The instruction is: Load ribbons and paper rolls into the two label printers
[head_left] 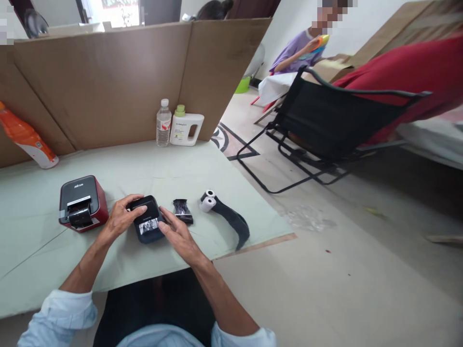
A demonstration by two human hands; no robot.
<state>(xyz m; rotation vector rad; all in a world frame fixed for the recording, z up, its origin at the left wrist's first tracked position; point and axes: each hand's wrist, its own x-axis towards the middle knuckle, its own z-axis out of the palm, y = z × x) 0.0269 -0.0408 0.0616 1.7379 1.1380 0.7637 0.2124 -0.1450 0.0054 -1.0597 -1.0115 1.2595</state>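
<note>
Between my two hands is a small black label printer with rounded corners and a pale patterned strip across its top face. My left hand grips its left side, the thumb lying over the top. From the right, my right hand holds the other side, fingers along the edge. Left of them stands a larger red and black label printer with a dark strip at its front slot. A crumpled black packet lies beyond my right fingers. Further right, two small rolls lie beside a long dark strip.
A cardboard screen closes off the table's back. Before it stand a clear bottle, a white jug and a leaning orange bottle. Right of the table are a black folding chair and a seated person in purple.
</note>
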